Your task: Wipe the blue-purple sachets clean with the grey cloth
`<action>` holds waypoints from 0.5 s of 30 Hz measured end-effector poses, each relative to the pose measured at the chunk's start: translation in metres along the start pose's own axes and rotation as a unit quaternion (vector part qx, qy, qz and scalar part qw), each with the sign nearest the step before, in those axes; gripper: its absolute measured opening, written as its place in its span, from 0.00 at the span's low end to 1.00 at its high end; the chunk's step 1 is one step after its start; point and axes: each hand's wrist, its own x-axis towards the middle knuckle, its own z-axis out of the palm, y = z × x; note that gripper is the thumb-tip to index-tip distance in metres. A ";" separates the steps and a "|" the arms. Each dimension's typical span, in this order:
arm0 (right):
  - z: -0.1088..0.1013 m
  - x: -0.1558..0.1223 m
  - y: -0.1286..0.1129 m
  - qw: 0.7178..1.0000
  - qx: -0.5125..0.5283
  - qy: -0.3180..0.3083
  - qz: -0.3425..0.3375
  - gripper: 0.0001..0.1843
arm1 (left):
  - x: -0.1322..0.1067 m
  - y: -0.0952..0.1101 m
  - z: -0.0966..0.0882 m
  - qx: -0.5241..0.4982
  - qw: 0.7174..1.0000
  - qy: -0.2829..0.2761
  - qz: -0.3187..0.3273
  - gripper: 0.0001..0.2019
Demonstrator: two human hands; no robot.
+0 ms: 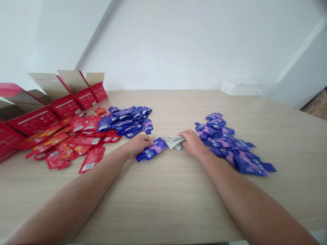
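Note:
Between thumb and fingers, my left hand [139, 144] pinches a blue-purple sachet [155, 148], its printed front turned up, just above the table. My right hand [192, 141] is closed on a crumpled light grey cloth [175, 141], close to the sachet's right end. To the right of that hand spreads a pile of blue sachets [230, 144], mostly with their printed fronts up. Another heap of blue sachets [130, 119] lies beyond my left hand, several showing white labels.
Red and orange sachets [79, 136] are heaped on the left of the wooden table [163, 204]. Behind them stands a row of open red cardboard boxes [66, 105] with raised flaps. A white box [241, 87] sits at the back right against the white wall [178, 44].

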 end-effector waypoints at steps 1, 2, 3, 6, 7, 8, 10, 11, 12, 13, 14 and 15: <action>-0.001 0.002 0.003 1.000 0.002 0.020 0.019 0.17 | 0.001 -0.002 0.000 0.039 0.999 0.012 0.007 0.14; -0.001 0.003 0.005 0.999 0.004 0.037 0.034 0.17 | 0.002 -0.002 0.000 0.081 0.996 0.021 0.016 0.13; -0.002 0.004 0.006 0.998 0.008 0.051 0.046 0.17 | 0.003 -0.001 0.001 0.124 0.992 0.022 0.025 0.13; -0.001 0.007 0.004 0.995 0.024 0.074 0.060 0.16 | 0.005 0.010 0.002 0.238 0.971 -0.025 0.024 0.11; -0.001 0.007 0.001 0.995 0.030 0.076 0.057 0.16 | 0.006 0.014 0.004 0.265 0.963 -0.050 0.023 0.11; 0.000 0.007 -0.003 0.995 0.038 0.076 0.052 0.15 | 0.007 0.017 0.005 0.288 0.955 -0.069 0.029 0.11; 0.002 0.006 -0.012 0.996 0.054 0.069 0.035 0.15 | 0.010 0.020 0.008 0.317 0.942 -0.092 0.051 0.11; 0.004 0.005 -0.017 0.996 0.062 0.062 0.025 0.15 | 0.011 0.019 0.009 0.323 0.940 -0.095 0.064 0.11; 0.005 0.004 -0.023 0.996 0.069 0.053 0.014 0.15 | 0.012 0.018 0.009 0.323 0.938 -0.096 0.077 0.11; 0.006 0.003 -0.028 0.996 0.077 0.043 0.001 0.15 | 0.012 0.016 0.009 0.317 0.939 -0.095 0.091 0.11; 0.007 0.002 -0.034 0.996 0.084 0.033 -0.015 0.16 | 0.012 0.014 0.009 0.308 0.941 -0.094 0.104 0.11; 0.009 0.001 -0.039 0.995 0.092 0.022 -0.033 0.17 | 0.012 0.011 0.008 0.295 0.944 -0.095 0.113 0.11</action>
